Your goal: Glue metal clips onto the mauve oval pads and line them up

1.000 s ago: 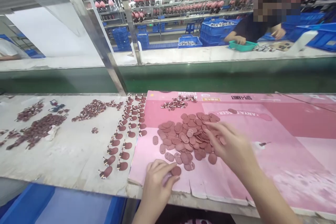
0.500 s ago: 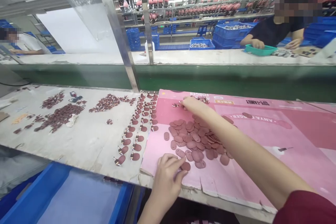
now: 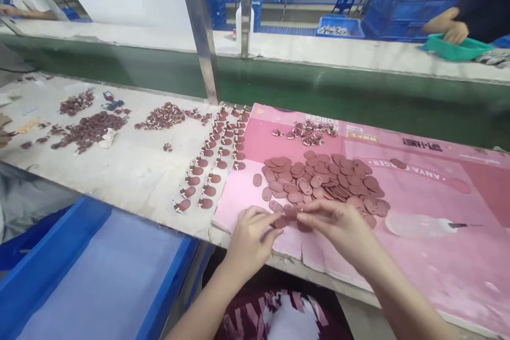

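R hand [image 3: 345, 226] is back from the far cluster of small parts [image 3: 313, 133] since half a sec ago, now right beside L hand [image 3: 252, 236]; camera tilts lower too. Containers: 1 blue crate [image 3: 50, 236] lower L, pale lining inside; across the divider, 1 small blue bin [image 3: 340, 35] w/ greyish bits, 1 big blue bin [image 3: 402, 20], sim. bits up top, and 1 green tray [image 3: 458, 52], contents hidden, a co-worker's hand [image 3: 456, 32] at its rim. Counts: 1 clear bottle [image 3: 416, 226] w/ dark nozzle lying on the pink sheet [image 3: 402, 281], 1 upright white bottle [image 3: 239, 24] at back, 3 main brown piles on the white tabletop [image 3: 131, 175], 3 cols of assembled pieces [image 3: 206, 189], too crowded at far end to count; heap of brown ovals [image 3: 319, 180] same, plus 1 stray oval [image 3: 398, 163] off R. Pose: both forearms reach in from the near edge, wrists low, fingers angled inward. L thumb & fingers pinch 1 brown oval [image 3: 281, 222] flat near the sheet's front edge; R thumb & index come close together at its R side, can't tell if gripping anything.
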Tool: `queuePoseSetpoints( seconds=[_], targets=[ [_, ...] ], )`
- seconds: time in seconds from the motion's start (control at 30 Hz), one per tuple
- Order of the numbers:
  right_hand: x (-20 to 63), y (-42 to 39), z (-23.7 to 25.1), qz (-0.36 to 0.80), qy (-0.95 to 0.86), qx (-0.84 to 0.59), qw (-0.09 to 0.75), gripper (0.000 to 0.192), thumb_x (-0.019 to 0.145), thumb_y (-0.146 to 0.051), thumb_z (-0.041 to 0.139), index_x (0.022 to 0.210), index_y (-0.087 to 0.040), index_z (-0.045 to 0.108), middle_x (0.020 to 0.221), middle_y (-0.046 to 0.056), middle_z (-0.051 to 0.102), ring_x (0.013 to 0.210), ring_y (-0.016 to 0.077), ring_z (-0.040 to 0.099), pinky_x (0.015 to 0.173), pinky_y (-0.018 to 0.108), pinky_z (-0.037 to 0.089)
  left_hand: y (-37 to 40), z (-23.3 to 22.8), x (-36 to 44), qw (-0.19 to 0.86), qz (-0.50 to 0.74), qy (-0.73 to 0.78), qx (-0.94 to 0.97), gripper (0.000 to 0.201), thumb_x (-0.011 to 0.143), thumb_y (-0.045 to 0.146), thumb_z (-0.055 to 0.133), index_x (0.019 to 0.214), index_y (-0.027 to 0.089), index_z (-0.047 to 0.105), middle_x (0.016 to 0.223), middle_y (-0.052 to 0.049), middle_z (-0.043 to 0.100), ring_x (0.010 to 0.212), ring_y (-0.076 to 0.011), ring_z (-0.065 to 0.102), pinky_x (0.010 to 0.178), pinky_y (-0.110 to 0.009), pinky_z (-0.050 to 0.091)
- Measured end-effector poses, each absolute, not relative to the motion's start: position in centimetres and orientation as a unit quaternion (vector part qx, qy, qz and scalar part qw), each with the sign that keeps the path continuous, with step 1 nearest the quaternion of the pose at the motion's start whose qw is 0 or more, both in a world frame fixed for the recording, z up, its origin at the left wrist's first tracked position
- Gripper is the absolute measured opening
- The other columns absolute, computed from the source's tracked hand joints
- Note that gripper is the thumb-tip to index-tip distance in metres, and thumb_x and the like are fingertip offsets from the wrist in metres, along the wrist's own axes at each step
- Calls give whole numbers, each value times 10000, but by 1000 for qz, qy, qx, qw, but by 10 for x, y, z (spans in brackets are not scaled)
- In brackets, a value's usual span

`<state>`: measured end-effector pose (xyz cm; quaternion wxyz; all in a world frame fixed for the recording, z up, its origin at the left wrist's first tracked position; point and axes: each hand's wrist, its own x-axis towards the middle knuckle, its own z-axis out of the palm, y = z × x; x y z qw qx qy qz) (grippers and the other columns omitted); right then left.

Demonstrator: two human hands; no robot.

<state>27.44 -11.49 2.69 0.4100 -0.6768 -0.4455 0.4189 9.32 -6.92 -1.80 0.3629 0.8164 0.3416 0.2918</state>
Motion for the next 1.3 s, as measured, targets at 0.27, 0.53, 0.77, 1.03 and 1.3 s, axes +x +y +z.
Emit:
queuePoseSetpoints(
  seconds=[0.27,0.53,0.77,1.03,1.3],
  targets=[
    [239,-137,10,382,-351,-699,492,314,640,-486,765,741,-191,733,796,96,741,738,244,713,720,368,601,-70,-18,94,369,284,347,814,263,846,137,631,1095,192,693,865,-56,723,879,-212,606,807,-376,496],
    [233,-134,3,335,-366,-713,495,252,672,-441,743,750,-202,755,767,84,744,694,236,710,683,350,600,-69,-21,93,360,288,333,823,271,825,125,655,1092,163,689,869,-65,730,878,-223,593,797,-383,496],
    [229,-133,4,285,-414,-729,465,244,717,-438,705,752,-198,740,766,73,742,704,231,710,680,340,595,-69,-22,94,362,300,337,816,269,820,100,646,1077,161,699,835,-60,724,854,-213,600,788,-372,501],
    [224,-135,10,269,-440,-739,432,249,765,-439,658,811,-202,720,762,58,743,690,212,711,656,304,590,-70,-23,95,376,285,360,805,237,794,89,673,1016,152,727,808,-64,719,842,-213,602,788,-361,487],
    [222,-134,7,252,-431,-756,424,303,750,-481,667,790,-184,710,698,66,728,617,220,693,640,342,586,-71,-20,96,387,268,376,798,262,787,77,683,1026,174,724,782,-36,724,816,-199,599,794,-349,478]
  ],
)
